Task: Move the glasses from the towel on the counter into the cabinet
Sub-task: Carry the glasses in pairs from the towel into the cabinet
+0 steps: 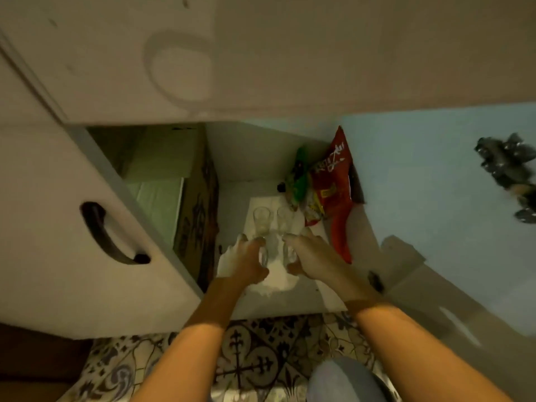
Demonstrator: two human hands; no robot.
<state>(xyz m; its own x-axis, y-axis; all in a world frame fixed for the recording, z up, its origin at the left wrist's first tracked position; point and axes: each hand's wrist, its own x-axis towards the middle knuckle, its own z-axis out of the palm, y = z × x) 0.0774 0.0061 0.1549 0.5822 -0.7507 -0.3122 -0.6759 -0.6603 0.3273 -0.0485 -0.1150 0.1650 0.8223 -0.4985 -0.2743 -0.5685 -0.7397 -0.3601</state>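
Note:
A white towel (278,278) lies on the counter (313,303) below me. Two clear glasses stand at its far end, one on the left (261,220) and one on the right (285,219). Nearer to me, my left hand (246,261) curls around a third clear glass (263,256), and my right hand (310,255) curls around another clear glass (290,253). Both held glasses still sit low on the towel, side by side. The cabinet door (95,227) with a dark handle (108,235) hangs open at the left.
Red (333,195) and green (298,177) snack bags lean against the wall behind the towel. A patterned cardboard box (197,216) stands left of the towel under the open door. A dark object (510,166) hangs on the right wall. Patterned floor tiles (249,361) lie below.

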